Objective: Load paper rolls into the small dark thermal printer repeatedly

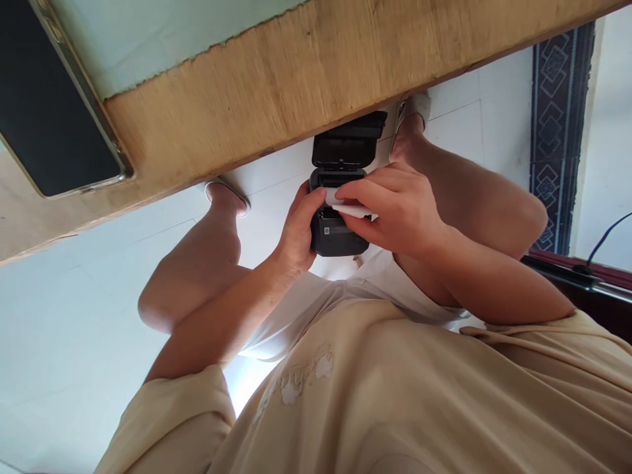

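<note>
A small black portable printer (pixel 340 240) with rounded corners is held above my lap, just below the table edge. Its hinged lid (pixel 344 150) is swung open, away from me. My left hand (pixel 299 227) wraps around the printer's left side, the thumb near the opening. Inside the opening sits a white paper roll (pixel 334 195), partly hidden by fingers. The fingers of my right hand (pixel 395 204) are closed on this roll, and a loose flap of its paper (pixel 351 210) sticks out towards the right.
A wooden table (pixel 296 72) with a pale green cover (pixel 162 33) crosses the top. On its left lies a dark flat device with a metallic rim (pixel 54 99). White floor tiles (pixel 64 316) and a dark patterned border strip (pixel 555 131) show below. A thin black cable (pixel 605 234) hangs at right.
</note>
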Demonstrator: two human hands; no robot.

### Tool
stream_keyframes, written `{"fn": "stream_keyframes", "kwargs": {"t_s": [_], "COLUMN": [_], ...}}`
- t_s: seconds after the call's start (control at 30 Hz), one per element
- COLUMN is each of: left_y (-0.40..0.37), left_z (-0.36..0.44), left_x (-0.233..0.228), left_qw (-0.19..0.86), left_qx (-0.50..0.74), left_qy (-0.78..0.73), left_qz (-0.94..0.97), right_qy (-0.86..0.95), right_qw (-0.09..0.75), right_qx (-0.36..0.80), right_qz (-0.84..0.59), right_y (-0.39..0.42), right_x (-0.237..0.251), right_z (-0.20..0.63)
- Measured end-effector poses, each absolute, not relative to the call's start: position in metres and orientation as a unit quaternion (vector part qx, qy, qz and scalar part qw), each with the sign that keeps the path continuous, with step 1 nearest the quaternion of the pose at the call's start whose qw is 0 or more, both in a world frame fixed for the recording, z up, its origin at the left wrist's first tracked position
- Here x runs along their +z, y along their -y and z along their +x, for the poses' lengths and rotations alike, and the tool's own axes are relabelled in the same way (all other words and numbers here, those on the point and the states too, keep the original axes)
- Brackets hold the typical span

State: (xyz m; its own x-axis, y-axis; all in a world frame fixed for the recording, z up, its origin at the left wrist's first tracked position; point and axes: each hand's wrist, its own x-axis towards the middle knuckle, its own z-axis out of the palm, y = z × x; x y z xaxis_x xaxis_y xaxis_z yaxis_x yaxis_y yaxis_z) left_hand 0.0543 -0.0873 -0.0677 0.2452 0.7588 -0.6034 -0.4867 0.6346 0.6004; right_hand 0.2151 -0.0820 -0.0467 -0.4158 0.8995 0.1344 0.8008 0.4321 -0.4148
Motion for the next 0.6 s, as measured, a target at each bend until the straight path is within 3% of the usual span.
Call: {"fn": "stream_keyframes", "kwargs": {"t_s": [0.23,0.6], "left_y": [0.087,0.09], "left_z": [0.052,0.049], "left_x": [-0.065,-0.065], "left_qw": [0.769,0.81], "left_qx": [0.375,0.321], "left_qy": [-0.489,-0.442], "left_qz": [0.167,0.215], "right_qy": [0.806,0.676], "right_qw": [0.255,0.372], "right_qx": [0.264,0.232], "right_qz": [-0.465,-0.592], "right_y": [0.082,0.07], "right_x": [-0.034,-0.035], "right_z": [0.217,0.233]}}
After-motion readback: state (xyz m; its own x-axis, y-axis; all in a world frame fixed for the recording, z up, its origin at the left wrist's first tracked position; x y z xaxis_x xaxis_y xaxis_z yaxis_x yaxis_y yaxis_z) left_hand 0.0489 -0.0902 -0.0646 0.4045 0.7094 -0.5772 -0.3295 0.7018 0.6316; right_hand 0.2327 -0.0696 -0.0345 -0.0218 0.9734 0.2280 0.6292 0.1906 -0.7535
